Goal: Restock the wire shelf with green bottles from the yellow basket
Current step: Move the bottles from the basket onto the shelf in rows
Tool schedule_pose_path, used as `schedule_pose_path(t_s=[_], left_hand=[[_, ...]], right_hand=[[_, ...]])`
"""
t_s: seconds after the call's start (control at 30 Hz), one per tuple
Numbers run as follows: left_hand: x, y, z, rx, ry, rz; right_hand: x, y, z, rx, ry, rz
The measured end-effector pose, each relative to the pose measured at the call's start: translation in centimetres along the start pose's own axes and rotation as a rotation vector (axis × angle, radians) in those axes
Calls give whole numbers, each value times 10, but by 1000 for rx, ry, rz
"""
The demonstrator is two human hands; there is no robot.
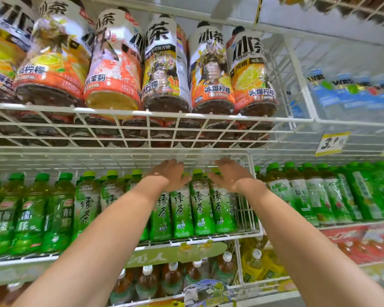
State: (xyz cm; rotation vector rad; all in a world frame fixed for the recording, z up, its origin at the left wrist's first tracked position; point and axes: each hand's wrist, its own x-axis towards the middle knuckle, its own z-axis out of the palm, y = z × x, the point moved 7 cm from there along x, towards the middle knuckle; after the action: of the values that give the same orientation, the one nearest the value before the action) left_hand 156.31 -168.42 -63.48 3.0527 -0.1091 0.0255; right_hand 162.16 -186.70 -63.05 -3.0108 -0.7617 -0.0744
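Green tea bottles [201,204] with green caps stand in a row on the white wire shelf [208,237] at mid height. My left hand [170,173] reaches in over the bottle tops, fingers bent down among the necks; what they touch is hidden. My right hand [230,175] reaches in beside it at the shelf's right end, fingers spread over the caps of the rightmost bottles. Neither hand visibly holds a bottle. The yellow basket is out of view.
Large iced tea bottles [164,63] fill the wire shelf above, its underside close over my hands. More green bottles [308,196] stand to the right and left [31,211]. Brown and yellow drinks [171,278] sit below. A price tag [331,142] hangs at right.
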Motion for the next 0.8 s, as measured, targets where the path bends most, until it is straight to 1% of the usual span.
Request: schedule_pose_path(t_s=[0.13, 0.27, 0.43, 0.57, 0.8], left_hand=[[11, 13, 13, -51, -5, 10], [20, 13, 23, -26, 14, 15], [28, 5, 29, -83, 42, 14], [28, 7, 27, -151, 99, -30], [24, 10, 19, -181, 128, -90]], right_hand=[[-3, 13, 15, 8, -45, 35], [8, 16, 28, 55, -38, 37], [14, 23, 33, 204, -38, -1], [16, 30, 37, 299, -30, -9], [11, 35, 38, 400, -14, -16]])
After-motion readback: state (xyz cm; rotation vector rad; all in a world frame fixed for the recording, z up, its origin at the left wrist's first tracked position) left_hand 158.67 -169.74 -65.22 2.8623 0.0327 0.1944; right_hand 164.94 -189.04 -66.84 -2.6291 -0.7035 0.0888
